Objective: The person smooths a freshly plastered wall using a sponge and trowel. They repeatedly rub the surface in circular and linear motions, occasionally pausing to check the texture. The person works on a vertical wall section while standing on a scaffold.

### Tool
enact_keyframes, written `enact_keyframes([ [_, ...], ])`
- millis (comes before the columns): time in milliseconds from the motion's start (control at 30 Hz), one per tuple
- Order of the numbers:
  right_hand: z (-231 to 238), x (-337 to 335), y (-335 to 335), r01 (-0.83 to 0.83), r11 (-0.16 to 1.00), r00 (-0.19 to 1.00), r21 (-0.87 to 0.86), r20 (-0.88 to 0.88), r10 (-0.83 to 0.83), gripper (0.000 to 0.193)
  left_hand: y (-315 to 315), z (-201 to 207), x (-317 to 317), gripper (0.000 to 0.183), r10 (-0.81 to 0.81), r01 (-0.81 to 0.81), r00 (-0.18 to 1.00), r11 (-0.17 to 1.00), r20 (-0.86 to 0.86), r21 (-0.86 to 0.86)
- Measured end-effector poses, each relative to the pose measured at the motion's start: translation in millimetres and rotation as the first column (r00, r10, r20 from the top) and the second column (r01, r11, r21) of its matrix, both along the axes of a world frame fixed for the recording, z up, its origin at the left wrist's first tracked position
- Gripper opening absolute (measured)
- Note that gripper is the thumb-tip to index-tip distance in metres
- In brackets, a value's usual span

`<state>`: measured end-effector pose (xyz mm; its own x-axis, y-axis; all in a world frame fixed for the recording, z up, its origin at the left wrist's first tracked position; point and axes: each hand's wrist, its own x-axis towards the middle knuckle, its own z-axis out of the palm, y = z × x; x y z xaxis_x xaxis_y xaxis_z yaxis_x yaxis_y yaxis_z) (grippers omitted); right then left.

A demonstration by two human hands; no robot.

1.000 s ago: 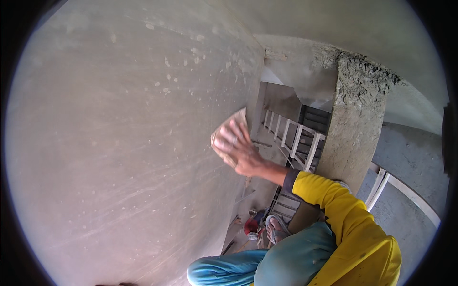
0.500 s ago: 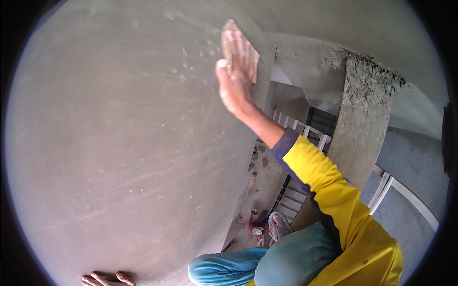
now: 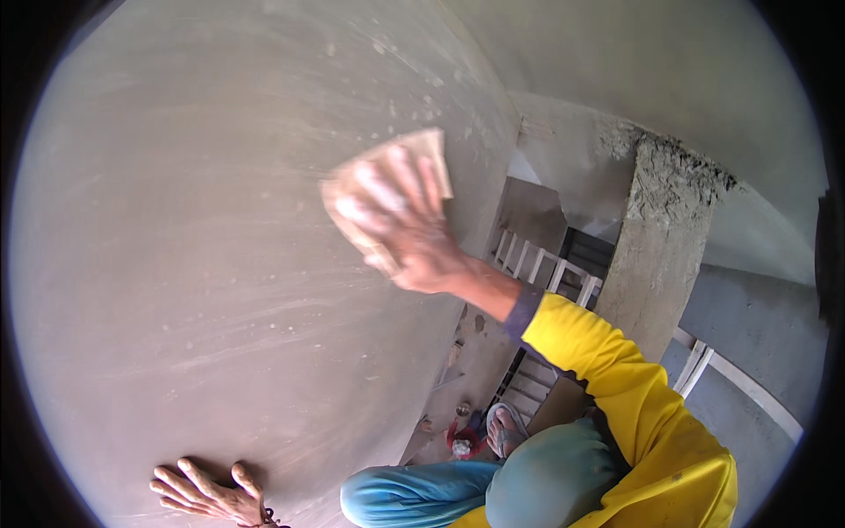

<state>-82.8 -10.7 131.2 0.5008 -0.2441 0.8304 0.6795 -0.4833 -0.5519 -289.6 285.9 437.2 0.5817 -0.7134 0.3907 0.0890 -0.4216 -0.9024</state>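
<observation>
A tan sheet of sandpaper lies between my right hand and the grey plastered wall. The fingers are spread across its back, with the thumb at the lower edge; motion blurs both. One side of the sheet curls around the hand. Lower left, my left hand rests on the same wall, its fingers apart and nothing in it. Pale spots and streaks mark the plaster around and above the sheet.
My bent knees and a sandalled foot show at the lower edge. Far below is a person in red. A ladder-like frame, a rough concrete beam and a pale rail stand on the right.
My right hand has swept down and left across the wall with the sandpaper, turning leftward. More of my left hand shows, and the view has shifted slightly.
</observation>
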Motion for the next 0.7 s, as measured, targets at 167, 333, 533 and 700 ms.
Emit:
enact_keyframes([
  [167,26.6,44.1,-68.0,0.115,0.918,0.969,0.381,-0.248,-0.018,0.062,-17.3,-39.5,16.1,0.076,-0.049,0.046,0.997,0.998,-0.052,-0.051],
  [333,27.8,7.8,-17.9,0.018,0.999,0.999,0.047,-0.031,-0.016,0.063,-33.9,-88.9,20.2,0.068,-0.006,-0.018,0.982,0.991,-0.187,-0.129],
  [533,-46.7,-16.0,-26.0,0.002,0.968,0.954,0.251,-0.292,0.073,0.065,-64.2,-144.2,38.9,0.060,-0.035,-0.022,0.953,0.983,-0.301,-0.184],
  [700,90.8,-45.8,54.6,-0.113,0.990,0.994,-0.085,-0.011,0.112,0.072,-27.8,-126.0,24.8,0.072,-0.353,0.173,0.874,0.868,-0.335,-0.465],
])
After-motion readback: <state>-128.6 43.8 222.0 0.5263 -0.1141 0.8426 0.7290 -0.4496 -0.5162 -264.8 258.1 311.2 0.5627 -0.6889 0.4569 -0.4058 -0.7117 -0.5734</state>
